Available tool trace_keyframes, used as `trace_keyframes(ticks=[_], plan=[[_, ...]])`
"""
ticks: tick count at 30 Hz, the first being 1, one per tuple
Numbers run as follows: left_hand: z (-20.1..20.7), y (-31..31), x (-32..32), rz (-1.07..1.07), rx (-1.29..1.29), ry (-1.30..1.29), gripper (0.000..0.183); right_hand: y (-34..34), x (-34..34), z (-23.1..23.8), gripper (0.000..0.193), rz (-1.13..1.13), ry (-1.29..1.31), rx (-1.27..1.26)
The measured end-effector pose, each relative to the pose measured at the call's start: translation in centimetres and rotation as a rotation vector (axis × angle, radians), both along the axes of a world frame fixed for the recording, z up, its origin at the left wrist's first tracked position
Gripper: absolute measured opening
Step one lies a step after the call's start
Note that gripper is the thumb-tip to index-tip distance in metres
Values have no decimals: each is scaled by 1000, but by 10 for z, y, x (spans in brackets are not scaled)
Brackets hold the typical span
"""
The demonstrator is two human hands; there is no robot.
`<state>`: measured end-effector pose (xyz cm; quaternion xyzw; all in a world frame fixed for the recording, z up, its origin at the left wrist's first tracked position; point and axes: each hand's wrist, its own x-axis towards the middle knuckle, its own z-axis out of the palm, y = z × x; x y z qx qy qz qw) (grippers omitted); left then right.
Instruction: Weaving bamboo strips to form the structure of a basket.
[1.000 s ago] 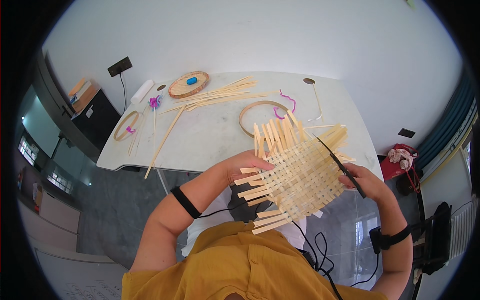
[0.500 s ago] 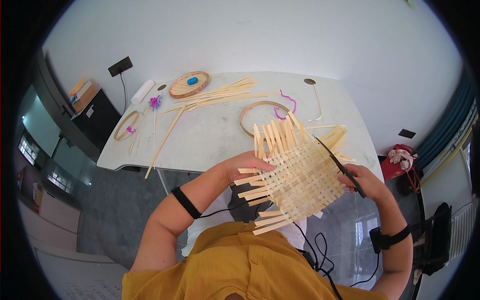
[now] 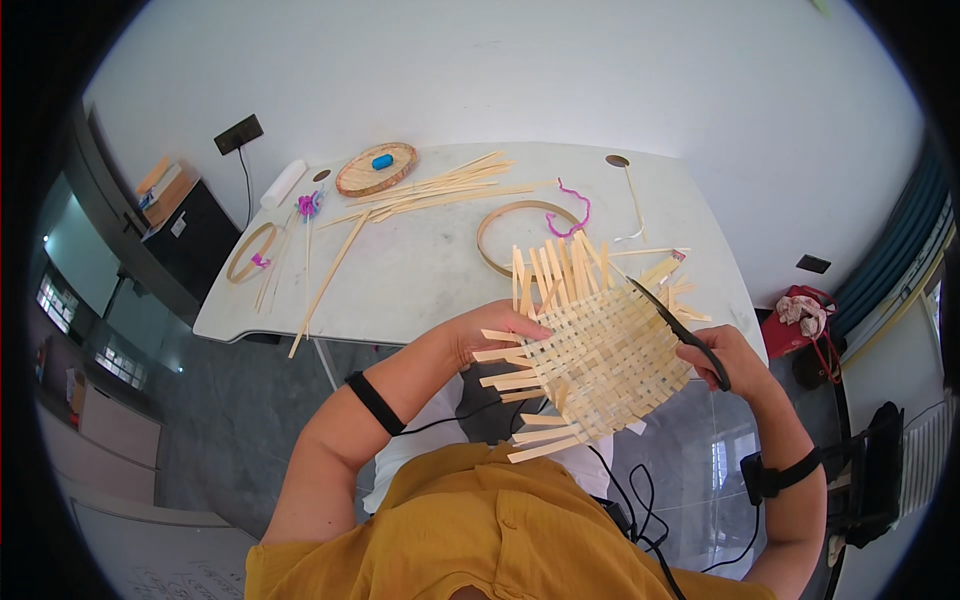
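A woven mat of pale bamboo strips point(image 3: 612, 355) hangs over my lap at the table's near edge. Loose strip ends stick out on its far and left sides. My left hand point(image 3: 508, 330) is closed on its left edge, thumb on top. In my right hand point(image 3: 728, 362) I grip black scissors point(image 3: 672, 318), fingers round the handles. Their blades lie along the mat's upper right edge, pointing away to the left. Whether a strip is between the blades cannot be made out.
On the white table point(image 3: 420, 280) lie a bamboo hoop point(image 3: 481, 240), loose bamboo strips point(image 3: 430, 195), purple cord point(image 3: 588, 205) and a round woven tray point(image 3: 350, 180) holding a blue object point(image 3: 382, 162). A smaller hoop point(image 3: 235, 262) is at the left. Black cables point(image 3: 640, 500) hang beside my lap.
The mat has shifted and tilted slightly, its left strip ends moving a little right. At its upper right, fewer strip ends show beyond the scissors. Both hands keep their holds.
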<state>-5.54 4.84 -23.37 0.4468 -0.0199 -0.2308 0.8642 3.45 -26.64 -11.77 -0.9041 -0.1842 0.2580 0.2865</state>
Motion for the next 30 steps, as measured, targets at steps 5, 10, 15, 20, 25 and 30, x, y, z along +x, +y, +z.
trace_keyframes(ticks=[5,10,15,20,25,30], plan=[[5,-2,-1,12,20,28,50,-2,2,-1,36,2,127,20],[5,-3,-3,-4,41,50,50,0,6,0,41,98,60,-23],[13,-7,-7,-10,57,79,50,2,8,-3,42,110,42,-12],[13,-7,-7,-13,35,23,52,5,5,-4,38,61,43,36],[10,-6,-4,-13,74,44,51,5,3,1,36,38,39,12],[5,-8,-1,-15,42,69,49,4,7,-4,38,45,55,16]])
